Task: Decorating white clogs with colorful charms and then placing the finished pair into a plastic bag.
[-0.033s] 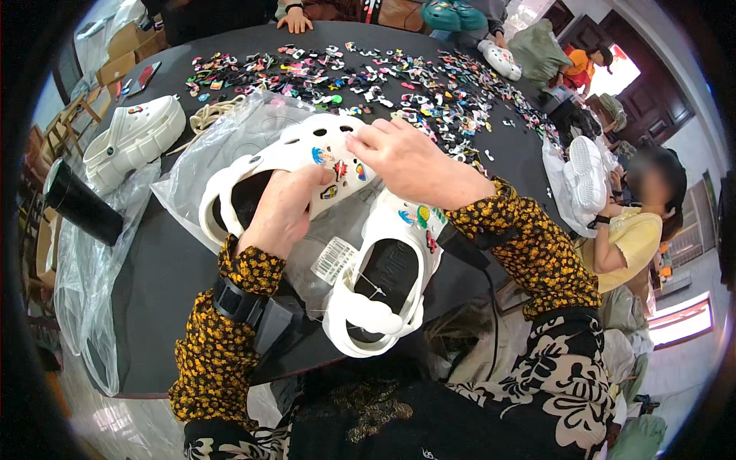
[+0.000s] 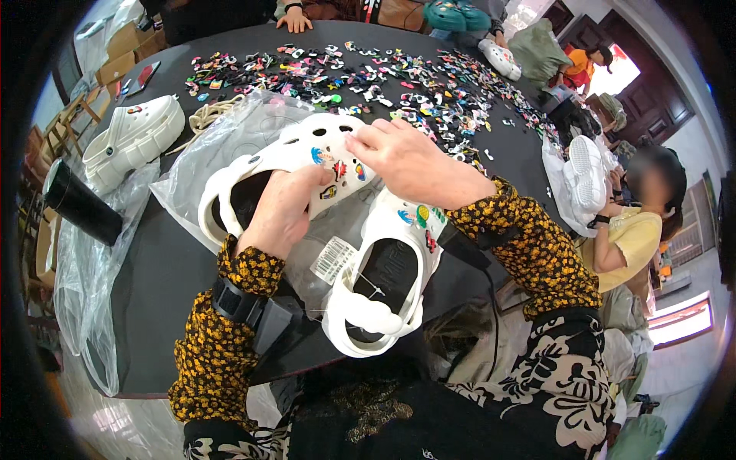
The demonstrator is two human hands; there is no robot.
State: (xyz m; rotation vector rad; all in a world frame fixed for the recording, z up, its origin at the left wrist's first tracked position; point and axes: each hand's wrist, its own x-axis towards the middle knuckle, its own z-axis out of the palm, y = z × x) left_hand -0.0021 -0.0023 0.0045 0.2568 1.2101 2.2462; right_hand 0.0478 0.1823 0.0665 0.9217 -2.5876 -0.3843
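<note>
Nothing has shifted since the earlier frame: your hands sit on the same white clog as before. Your left hand cups the clog from below with its grip closed around the side of the toe, thumb up against the small colourful charms pushed into its holes. Your right hand lies over the top of the toe with the fingers curled down, fingertips pressing near the upper holes; you cannot tell whether it pinches a charm. The clog is raised, tilted on its side over a clear plastic bag near the front edge of the dark round surface. A second white clog with a tag rests just beside it, sole down. Loose charms are scattered across the far half of the surface, and another white clog lies to your left.
</note>
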